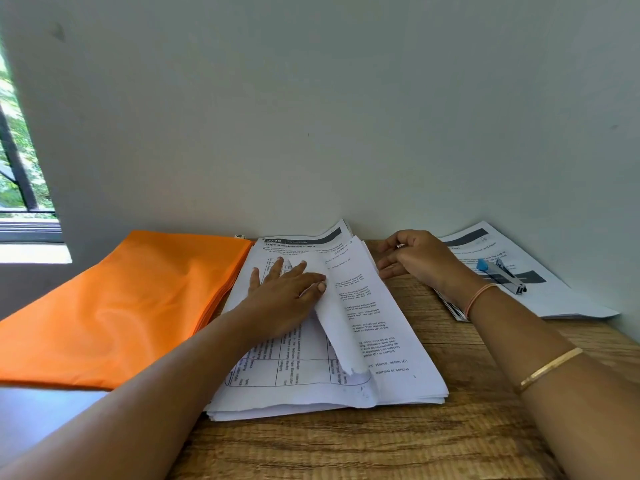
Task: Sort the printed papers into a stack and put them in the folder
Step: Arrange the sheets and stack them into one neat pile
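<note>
A stack of printed papers (388, 372) lies in the middle of the wooden table (363, 441). My left hand (284, 299) rests flat on the lower sheets with its fingers spread, under a top sheet (346, 306) whose left edge curls up over my thumb. My right hand (415, 261) hovers beside the stack's right edge, fingers loosely curled, holding nothing that I can see. An orange folder (114, 306) lies shut to the left of the stack. More printed sheets (554, 299) lie at the far right.
A stapler with a blue tip (502, 275) sits on the right-hand sheets. The white wall (346, 116) stands directly behind the table, and a window (20, 168) opens at the left. A grey surface (41, 417) lies at the front left.
</note>
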